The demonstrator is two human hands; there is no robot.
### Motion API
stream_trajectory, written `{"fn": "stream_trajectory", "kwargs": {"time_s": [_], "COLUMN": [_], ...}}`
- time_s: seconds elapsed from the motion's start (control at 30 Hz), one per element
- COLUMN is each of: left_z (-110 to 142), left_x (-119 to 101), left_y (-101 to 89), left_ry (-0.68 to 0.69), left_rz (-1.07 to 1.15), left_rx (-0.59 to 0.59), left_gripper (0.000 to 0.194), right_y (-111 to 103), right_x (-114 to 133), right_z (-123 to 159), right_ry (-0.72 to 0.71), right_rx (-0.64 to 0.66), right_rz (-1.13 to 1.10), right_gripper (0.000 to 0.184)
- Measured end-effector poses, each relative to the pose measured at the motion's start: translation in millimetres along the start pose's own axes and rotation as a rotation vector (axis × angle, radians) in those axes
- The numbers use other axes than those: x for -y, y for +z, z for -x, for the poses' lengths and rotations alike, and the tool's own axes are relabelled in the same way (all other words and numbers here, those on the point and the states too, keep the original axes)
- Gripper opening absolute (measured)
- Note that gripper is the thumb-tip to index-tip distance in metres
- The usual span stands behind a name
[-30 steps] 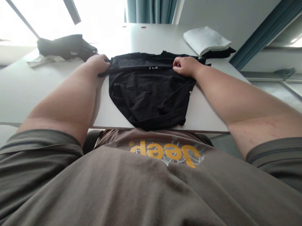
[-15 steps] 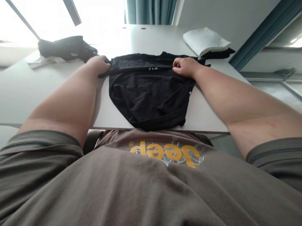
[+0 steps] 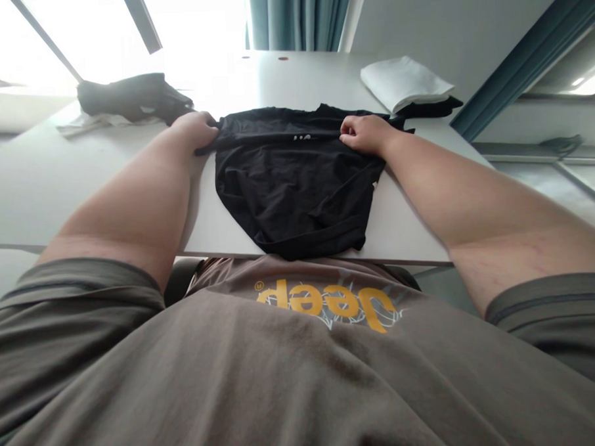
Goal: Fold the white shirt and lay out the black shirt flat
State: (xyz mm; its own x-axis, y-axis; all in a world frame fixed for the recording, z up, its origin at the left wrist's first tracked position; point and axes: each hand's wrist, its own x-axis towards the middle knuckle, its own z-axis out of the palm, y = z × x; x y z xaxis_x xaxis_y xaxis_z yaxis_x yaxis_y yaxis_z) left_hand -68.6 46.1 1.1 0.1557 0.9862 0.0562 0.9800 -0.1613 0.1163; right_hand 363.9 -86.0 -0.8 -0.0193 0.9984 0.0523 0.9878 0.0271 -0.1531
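A black T-shirt (image 3: 296, 190) lies spread on the white table in front of me, its lower end at the near edge and a small white print near its far side. My left hand (image 3: 201, 130) is closed on the shirt's far left part, the fingertips partly hidden. On the far right part, my right hand (image 3: 362, 131) pinches the fabric between curled fingers and thumb. The cloth between both hands lies in a slight crosswise fold, and wrinkles run over the middle.
Dark and white clothes (image 3: 129, 99) lie in a pile at the far left of the table (image 3: 39, 175). At the far right, a folded white cloth (image 3: 404, 83) rests on a black one. Behind the table hangs a blue-green curtain (image 3: 298, 16) beside a bright window.
Both hands keep their hold on the black T-shirt in nearly the same place. Only a very slight shift of the whole view shows.
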Motion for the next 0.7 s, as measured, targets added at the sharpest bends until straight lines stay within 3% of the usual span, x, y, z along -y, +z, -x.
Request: {"fn": "stream_trajectory", "kwargs": {"time_s": [0.37, 0.7], "left_z": [3.5, -5.6], "left_x": [-3.3, 1.7], "left_y": [-1.8, 3.2], "left_ry": [0.023, 0.01], "left_rz": [-0.046, -0.022], "left_rx": [-0.003, -0.014], "left_gripper": [0.069, 0.067], "right_y": [0.1, 0.9], "right_x": [-1.2, 0.4], "right_z": [-1.1, -0.7], "right_ry": [-0.019, -0.057], "right_rx": [-0.002, -0.042], "right_rz": [0.014, 0.101], "right_gripper": [0.058, 0.028]}}
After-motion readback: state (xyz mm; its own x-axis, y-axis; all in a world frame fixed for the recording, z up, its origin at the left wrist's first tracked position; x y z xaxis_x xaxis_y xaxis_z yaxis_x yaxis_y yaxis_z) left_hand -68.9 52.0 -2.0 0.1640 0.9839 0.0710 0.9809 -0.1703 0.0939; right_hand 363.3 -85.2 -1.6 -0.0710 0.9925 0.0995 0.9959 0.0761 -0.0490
